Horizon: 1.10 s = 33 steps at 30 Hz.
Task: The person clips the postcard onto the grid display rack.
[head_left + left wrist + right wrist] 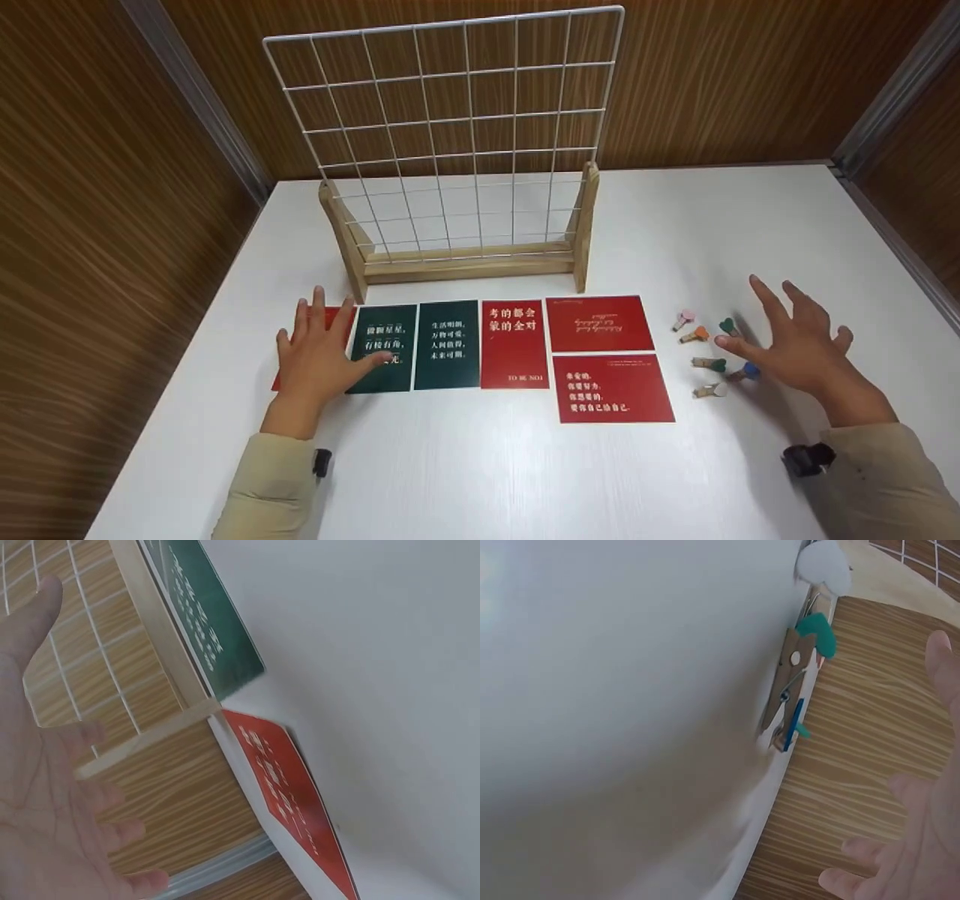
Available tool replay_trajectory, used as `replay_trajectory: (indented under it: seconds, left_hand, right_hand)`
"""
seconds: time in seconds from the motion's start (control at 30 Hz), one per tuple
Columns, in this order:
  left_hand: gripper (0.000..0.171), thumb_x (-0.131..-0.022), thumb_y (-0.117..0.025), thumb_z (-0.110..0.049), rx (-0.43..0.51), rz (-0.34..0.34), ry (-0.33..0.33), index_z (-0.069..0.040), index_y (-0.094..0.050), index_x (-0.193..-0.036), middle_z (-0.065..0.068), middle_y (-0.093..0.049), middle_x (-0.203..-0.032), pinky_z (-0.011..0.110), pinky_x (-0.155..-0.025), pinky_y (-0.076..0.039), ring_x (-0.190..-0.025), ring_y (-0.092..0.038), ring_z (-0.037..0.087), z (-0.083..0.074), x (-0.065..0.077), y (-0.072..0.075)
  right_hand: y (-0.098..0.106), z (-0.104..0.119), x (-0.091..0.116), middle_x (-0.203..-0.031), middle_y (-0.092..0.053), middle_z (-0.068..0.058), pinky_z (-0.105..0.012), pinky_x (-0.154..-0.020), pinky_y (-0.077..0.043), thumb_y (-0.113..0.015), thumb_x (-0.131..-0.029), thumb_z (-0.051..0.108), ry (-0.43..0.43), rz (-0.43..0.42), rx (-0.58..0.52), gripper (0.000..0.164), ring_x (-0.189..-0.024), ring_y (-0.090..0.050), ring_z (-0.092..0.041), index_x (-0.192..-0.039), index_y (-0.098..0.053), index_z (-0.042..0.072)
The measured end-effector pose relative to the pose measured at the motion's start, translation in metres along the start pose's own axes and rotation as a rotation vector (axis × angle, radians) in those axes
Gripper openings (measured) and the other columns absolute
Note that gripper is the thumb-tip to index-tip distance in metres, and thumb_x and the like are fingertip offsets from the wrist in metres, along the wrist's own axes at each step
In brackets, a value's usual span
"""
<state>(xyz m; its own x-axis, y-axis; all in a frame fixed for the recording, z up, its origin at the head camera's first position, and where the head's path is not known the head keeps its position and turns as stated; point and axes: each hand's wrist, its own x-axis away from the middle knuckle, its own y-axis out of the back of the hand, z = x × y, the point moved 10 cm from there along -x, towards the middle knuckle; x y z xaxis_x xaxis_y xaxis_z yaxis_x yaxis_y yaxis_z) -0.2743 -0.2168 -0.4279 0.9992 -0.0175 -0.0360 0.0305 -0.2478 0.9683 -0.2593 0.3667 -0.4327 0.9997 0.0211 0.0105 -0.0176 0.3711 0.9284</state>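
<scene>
My left hand (322,364) hovers with spread fingers over the left end of a row of cards, holding nothing. It partly covers a red card (281,791) and overlaps the edge of a dark green card (386,319) in the head view. Another green card (448,371) and an upright red card (514,349) follow to the right. Two sideways red cards, an upper one (600,341) and a lower one (615,371), end the row. Fingers apart and nothing in its grasp, my right hand (806,356) is beside several small wooden clothespins (784,682) with coloured tops, some heart-shaped.
Behind the cards stands a white wire grid (469,116) in a wooden stand (472,266). All of it rests on a white table (480,480), with wood-grain panels (750,82) at the back and sides. A black wrist device (808,459) sits at the right sleeve.
</scene>
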Motion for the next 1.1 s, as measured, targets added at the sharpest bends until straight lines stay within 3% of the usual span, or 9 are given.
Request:
replay_trajectory:
  seconds: [0.37, 0.6, 1.0, 1.1]
  left_hand:
    - [0.107, -0.072, -0.065, -0.068, -0.007, -0.007, 0.034, -0.012, -0.021, -0.152, 0.025, -0.004, -0.155, 0.072, -0.100, -0.007, -0.139, -0.002, 0.046, 0.026, -0.002, 0.001]
    - [0.105, -0.073, -0.069, -0.061, 0.039, -0.008, 0.067, -0.011, -0.021, -0.152, 0.025, -0.006, -0.155, 0.071, -0.100, -0.008, -0.139, -0.004, 0.047, 0.039, -0.002, 0.005]
    - [0.104, -0.075, -0.073, -0.051, 0.100, 0.000, 0.121, -0.008, -0.018, -0.152, 0.029, -0.011, -0.152, 0.069, -0.099, -0.017, -0.137, -0.010, 0.048, 0.058, -0.005, 0.005]
    - [0.105, -0.074, -0.075, -0.049, 0.107, 0.004, 0.131, -0.008, -0.018, -0.151, 0.029, -0.013, -0.151, 0.069, -0.098, -0.018, -0.136, -0.012, 0.049, 0.063, -0.005, 0.005]
  right_hand:
    - [0.000, -0.009, -0.008, -0.144, -0.010, -0.038, -0.082, -0.081, -0.009, -0.059, -0.083, 0.063, -0.016, 0.007, 0.032, 0.100, -0.125, -0.014, -0.063, -0.153, -0.003, 0.020]
    - [-0.002, -0.012, -0.013, -0.142, -0.015, -0.039, -0.074, -0.073, -0.022, -0.061, -0.081, 0.065, -0.013, 0.045, 0.007, 0.105, -0.120, -0.022, -0.064, -0.153, -0.001, 0.019]
    - [-0.007, -0.019, -0.018, -0.141, -0.016, -0.042, -0.084, -0.077, -0.013, -0.062, -0.082, 0.062, -0.024, 0.139, -0.080, 0.106, -0.122, -0.022, -0.064, -0.153, 0.001, 0.014]
    - [-0.008, -0.017, -0.020, -0.140, -0.018, -0.043, -0.081, -0.080, -0.018, -0.063, -0.084, 0.059, -0.001, 0.152, -0.096, 0.105, -0.121, -0.025, -0.063, -0.153, 0.000, 0.011]
